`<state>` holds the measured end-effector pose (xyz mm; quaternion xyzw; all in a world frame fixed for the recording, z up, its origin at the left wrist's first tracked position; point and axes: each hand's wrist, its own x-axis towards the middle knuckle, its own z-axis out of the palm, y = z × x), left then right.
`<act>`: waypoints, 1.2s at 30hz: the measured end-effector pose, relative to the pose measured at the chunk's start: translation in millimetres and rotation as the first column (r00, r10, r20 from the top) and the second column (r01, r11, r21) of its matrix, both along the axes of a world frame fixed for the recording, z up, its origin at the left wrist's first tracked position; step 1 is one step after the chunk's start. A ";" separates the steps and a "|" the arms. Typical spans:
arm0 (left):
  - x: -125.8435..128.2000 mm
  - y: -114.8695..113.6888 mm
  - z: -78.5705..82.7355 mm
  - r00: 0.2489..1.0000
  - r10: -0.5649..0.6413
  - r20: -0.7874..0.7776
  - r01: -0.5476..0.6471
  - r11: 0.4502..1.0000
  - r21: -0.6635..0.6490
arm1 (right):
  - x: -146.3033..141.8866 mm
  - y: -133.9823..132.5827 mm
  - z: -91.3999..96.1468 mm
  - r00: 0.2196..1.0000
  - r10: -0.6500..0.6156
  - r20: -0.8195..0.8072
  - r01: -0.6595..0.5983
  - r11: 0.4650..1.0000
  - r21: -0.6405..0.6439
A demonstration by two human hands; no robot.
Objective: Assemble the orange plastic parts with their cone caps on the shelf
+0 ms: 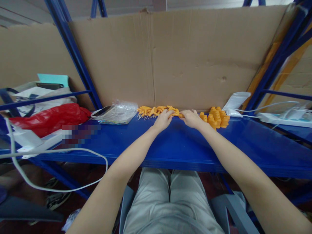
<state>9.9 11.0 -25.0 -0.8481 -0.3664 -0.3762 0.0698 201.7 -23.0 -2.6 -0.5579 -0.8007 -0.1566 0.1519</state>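
My left hand (163, 121) reaches to the back of the blue shelf, its fingers curled over an orange plastic piece (175, 112). Close beside it, my right hand (192, 119) has its fingers bent round the end of an orange piece at the inner side; the fingertips are partly hidden. To the left lies a row of orange plastic pieces (145, 110) with thin silvery metal bits, like short chains, along the front. Right of my right hand stands a cluster of chunky orange plastic pieces (216, 117) with knobbly outlines.
A blue metal shelf (180, 146) serves as the worktop, backed by cardboard (195, 58). At left are a clear plastic bag (122, 113), a phone (103, 111), a red bag (53, 118) and a looping white cable (85, 150). A power strip (287, 120) lies at right.
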 end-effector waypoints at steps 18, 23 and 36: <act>5.7 -2.3 5.5 0.986 -0.054 0.157 0.071 0.992 -0.104 | 1.1 -8.3 9.4 0.995 0.011 0.100 -0.031 0.979 0.201; 3.9 -5.7 7.9 0.980 -0.060 0.191 0.094 0.981 -0.171 | 5.1 -2.5 4.2 0.998 0.037 0.050 -0.046 0.981 0.189; 2.7 1.0 6.5 0.985 -0.027 0.168 0.052 0.988 -0.146 | 1.1 2.3 -2.8 0.997 0.038 0.060 -0.044 0.995 0.094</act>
